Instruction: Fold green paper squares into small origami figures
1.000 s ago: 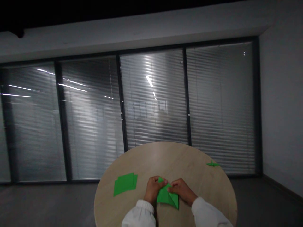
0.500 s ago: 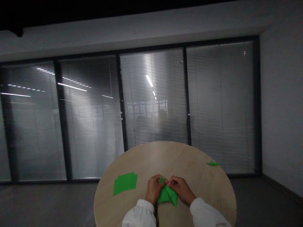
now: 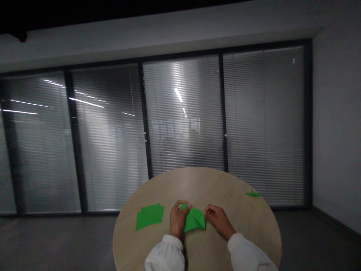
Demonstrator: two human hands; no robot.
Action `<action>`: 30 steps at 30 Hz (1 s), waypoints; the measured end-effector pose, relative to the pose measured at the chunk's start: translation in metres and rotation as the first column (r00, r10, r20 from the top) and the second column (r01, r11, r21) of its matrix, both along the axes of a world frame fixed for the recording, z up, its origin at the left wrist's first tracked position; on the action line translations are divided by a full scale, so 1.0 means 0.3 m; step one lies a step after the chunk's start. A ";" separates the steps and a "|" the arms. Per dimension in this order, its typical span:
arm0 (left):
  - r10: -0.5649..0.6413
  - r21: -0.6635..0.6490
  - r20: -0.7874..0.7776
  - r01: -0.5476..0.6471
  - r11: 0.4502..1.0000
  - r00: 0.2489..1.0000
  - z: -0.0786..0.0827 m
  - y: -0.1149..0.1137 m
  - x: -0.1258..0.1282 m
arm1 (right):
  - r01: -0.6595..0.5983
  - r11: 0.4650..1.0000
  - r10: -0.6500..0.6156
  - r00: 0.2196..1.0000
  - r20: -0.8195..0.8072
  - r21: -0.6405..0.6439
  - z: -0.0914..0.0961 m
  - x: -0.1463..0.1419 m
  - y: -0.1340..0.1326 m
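A folded green paper (image 3: 194, 220) lies on the round wooden table (image 3: 197, 184) between my hands. My left hand (image 3: 177, 220) pinches its left top corner, fingers curled. On the other side, my right hand (image 3: 218, 219) pinches the right corner of the same paper. Both wrists wear white sleeves. The paper looks spread out wide and flat between the two hands.
A small stack of green paper sheets (image 3: 149, 216) lies on the table to the left of my hands. A small folded green paper figure (image 3: 253, 194) sits near the table's far right edge. Glass walls with blinds stand behind the table.
My hands have moved apart and a little farther up the table. The green paper, earlier a narrow pointed shape hanging toward me, is now spread wider between them.
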State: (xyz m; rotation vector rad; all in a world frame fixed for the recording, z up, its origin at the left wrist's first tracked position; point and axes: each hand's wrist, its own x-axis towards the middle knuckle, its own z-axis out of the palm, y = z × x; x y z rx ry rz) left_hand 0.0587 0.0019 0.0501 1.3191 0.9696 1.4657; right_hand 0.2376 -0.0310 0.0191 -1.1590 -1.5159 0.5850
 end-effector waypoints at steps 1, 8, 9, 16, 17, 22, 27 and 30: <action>0.022 0.008 0.005 -0.022 1.000 1.000 0.002 0.005 -0.012 | 0.034 0.999 -0.034 0.999 0.002 -0.007 -0.007 0.008 0.006; 0.013 -0.004 -0.027 -0.013 1.000 1.000 0.007 -0.004 -0.006 | -0.060 0.997 0.046 0.968 -0.246 -0.049 -0.033 -0.013 0.027; -0.015 -0.005 -0.025 0.015 1.000 1.000 0.004 -0.005 0.002 | -0.098 0.993 0.078 0.963 -0.260 -0.066 -0.034 -0.022 0.026; -0.114 -0.022 -0.069 0.113 0.993 0.991 -0.012 0.007 0.023 | -0.101 0.992 0.074 0.944 -0.323 -0.069 -0.027 -0.013 0.027; -0.144 -0.036 -0.076 0.141 0.989 0.987 -0.015 0.008 0.025 | -0.068 0.996 0.045 0.943 -0.330 -0.058 -0.023 -0.006 0.028; -0.300 -0.102 -0.130 0.289 0.952 0.945 -0.038 -0.001 0.037 | 0.039 0.999 -0.046 0.945 -0.324 -0.029 -0.006 0.008 0.018; -0.370 -0.086 -0.350 0.364 0.927 0.861 -0.051 -0.010 0.039 | -0.051 0.998 0.044 0.978 -0.203 -0.030 0.005 -0.015 -0.008; -0.343 -0.070 -0.449 0.350 0.934 0.825 -0.050 -0.014 0.036 | -0.066 0.998 0.062 0.984 -0.169 -0.018 0.009 -0.023 -0.013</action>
